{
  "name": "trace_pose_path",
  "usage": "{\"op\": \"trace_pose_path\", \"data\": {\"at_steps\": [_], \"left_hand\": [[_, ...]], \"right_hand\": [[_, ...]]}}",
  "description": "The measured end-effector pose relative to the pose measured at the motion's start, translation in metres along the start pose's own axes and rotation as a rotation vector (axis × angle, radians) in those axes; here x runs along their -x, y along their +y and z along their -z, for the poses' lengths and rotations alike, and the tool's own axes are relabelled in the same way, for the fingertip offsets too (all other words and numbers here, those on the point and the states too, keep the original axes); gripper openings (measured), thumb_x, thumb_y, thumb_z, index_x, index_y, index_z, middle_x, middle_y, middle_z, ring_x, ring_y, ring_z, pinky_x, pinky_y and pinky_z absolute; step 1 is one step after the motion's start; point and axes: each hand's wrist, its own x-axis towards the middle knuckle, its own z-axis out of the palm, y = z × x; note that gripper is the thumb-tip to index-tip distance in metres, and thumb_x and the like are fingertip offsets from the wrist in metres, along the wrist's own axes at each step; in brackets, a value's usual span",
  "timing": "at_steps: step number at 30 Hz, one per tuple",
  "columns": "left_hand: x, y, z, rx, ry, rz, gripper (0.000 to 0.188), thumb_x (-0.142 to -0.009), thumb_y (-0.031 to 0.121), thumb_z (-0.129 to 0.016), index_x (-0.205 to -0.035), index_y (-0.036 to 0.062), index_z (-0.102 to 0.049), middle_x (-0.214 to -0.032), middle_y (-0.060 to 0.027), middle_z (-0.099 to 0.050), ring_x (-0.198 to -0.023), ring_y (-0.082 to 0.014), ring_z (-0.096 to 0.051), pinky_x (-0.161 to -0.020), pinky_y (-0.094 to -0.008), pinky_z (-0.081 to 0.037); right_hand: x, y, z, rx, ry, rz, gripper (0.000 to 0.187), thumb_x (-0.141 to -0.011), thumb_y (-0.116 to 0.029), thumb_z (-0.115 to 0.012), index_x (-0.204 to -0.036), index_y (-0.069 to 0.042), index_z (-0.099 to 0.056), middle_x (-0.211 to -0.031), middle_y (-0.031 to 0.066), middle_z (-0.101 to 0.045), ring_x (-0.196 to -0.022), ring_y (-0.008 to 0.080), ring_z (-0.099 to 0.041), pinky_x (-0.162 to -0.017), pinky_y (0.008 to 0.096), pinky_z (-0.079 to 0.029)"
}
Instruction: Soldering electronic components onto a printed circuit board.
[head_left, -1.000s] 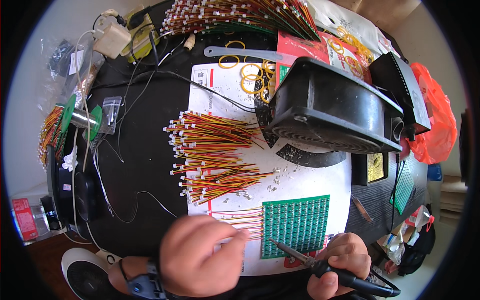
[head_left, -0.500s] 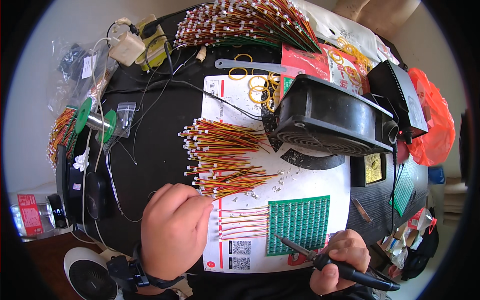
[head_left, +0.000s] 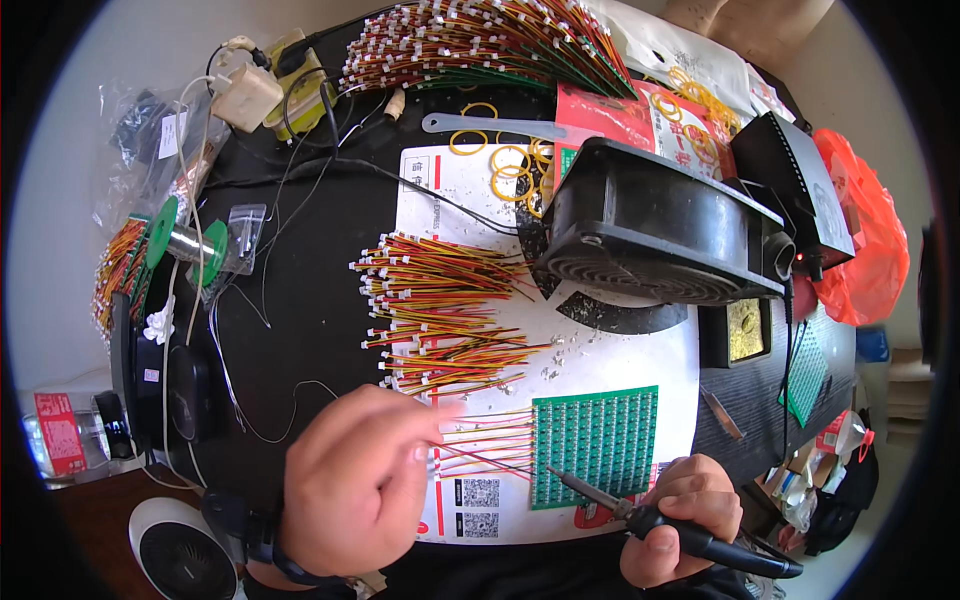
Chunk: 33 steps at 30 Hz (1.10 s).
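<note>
My left hand (head_left: 350, 485) is closed in a pinch on a thin wire lead (head_left: 478, 456), whose far end reaches the left edge of the green circuit board panel (head_left: 600, 435). Several wire leads (head_left: 490, 432) with white connectors run side by side from that edge. Wrapped round the dark handle of a soldering iron (head_left: 735, 556), my right hand (head_left: 692, 510) stays at the panel's lower right. The iron's tip lies over the panel's lower left part; whether it touches cannot be seen. Above the panel lies a loose pile of red, yellow and black wire leads (head_left: 440, 290).
A black fan (head_left: 655, 225) stands beyond the panel, with a soldering station box (head_left: 795, 195) and a tip cleaner (head_left: 745, 330) to its right. A large wire bundle (head_left: 480, 45) lies at the back. A solder spool (head_left: 190, 243) and cables are at left; tweezers (head_left: 722, 415) at right.
My left hand has moved from the pile's lower edge down toward the panel, now bringing a wire lead along. The right hand and soldering iron stay nearly still. The view shifted slightly.
</note>
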Motion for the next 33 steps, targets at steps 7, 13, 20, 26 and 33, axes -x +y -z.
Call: {"op": "trace_pose_path", "data": {"at_steps": [7, 13, 20, 26, 33], "left_hand": [[0.006, 0.005, -0.007, -0.105, -0.145, -0.183, 0.019, -0.073, -0.011, -0.068, -0.088, 0.0006, -0.073, -0.086, -0.0124, -0.069, -0.072, -0.0243, -0.068, -0.064, -0.0312, -0.054], [0.032, 0.016, -0.022, -0.258, -0.046, -0.264, 0.018, -0.070, -0.008, -0.075, -0.086, -0.0013, -0.072, -0.091, -0.0137, -0.071, -0.077, -0.0283, -0.071, -0.069, -0.0351, -0.057], [0.039, 0.003, -0.048, -0.225, 0.004, -0.314, 0.023, -0.069, -0.011, -0.071, -0.089, -0.0016, -0.075, -0.086, -0.0133, -0.068, -0.071, -0.0274, -0.068, -0.064, -0.0347, -0.056], [0.039, -0.005, -0.056, -0.290, 0.002, -0.389, 0.023, -0.068, -0.008, -0.075, -0.090, -0.0013, -0.076, -0.081, -0.0111, -0.067, -0.067, -0.0257, -0.067, -0.060, -0.0340, -0.054], [0.037, -0.004, -0.056, -0.303, 0.010, -0.387, 0.021, -0.068, -0.008, -0.077, -0.088, -0.0014, -0.076, -0.078, -0.0092, -0.066, -0.062, -0.0232, -0.064, -0.055, -0.0327, -0.051]], "right_hand": [[-0.001, 0.004, 0.004, -0.012, -0.021, 0.015, 0.025, -0.084, -0.025, -0.066, -0.086, -0.004, -0.051, -0.057, 0.0037, -0.049, -0.049, 0.0115, -0.045, -0.048, 0.0260, -0.037], [-0.001, 0.004, -0.001, -0.056, 0.003, 0.053, 0.025, -0.081, -0.024, -0.069, -0.081, -0.002, -0.055, -0.057, 0.0040, -0.052, -0.047, 0.0120, -0.047, -0.046, 0.0253, -0.037], [-0.001, 0.003, 0.001, -0.038, -0.006, 0.049, 0.025, -0.079, -0.023, -0.070, -0.080, -0.003, -0.057, -0.057, 0.0045, -0.053, -0.048, 0.0125, -0.050, -0.046, 0.0258, -0.039], [-0.002, 0.002, 0.004, -0.017, -0.066, 0.036, 0.025, -0.078, -0.023, -0.072, -0.081, -0.003, -0.057, -0.058, 0.0037, -0.053, -0.048, 0.0128, -0.050, -0.048, 0.0265, -0.041], [-0.006, 0.000, 0.008, 0.002, -0.119, 0.028, 0.026, -0.078, -0.025, -0.074, -0.082, -0.004, -0.058, -0.058, 0.0035, -0.055, -0.049, 0.0134, -0.051, -0.049, 0.0271, -0.042]]}}
